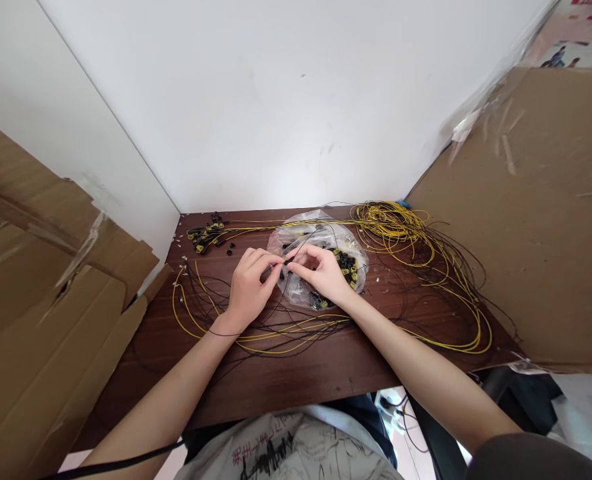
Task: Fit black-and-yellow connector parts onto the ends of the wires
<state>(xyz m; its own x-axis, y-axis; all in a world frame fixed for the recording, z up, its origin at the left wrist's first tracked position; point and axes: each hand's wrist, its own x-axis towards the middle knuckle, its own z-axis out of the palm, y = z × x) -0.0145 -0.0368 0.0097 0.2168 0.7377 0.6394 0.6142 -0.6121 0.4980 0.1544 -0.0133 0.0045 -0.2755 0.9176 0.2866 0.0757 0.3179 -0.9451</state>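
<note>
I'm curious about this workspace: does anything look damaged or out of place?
Yes, mildly. The left cardboard has ragged, torn edges, so it looks damaged. Small black pieces lie loose near the yellow-and-black connectors on the table, outside the plastic bag, so they may be stray.

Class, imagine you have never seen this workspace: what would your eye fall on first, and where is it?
First come the left hand and right hand, meeting mid-picture with a small black part at their fingers, above a clear plastic bag of black and yellow pieces. Next is the bright yellow wire coil at the table's back right, before a plain white wall.
</note>
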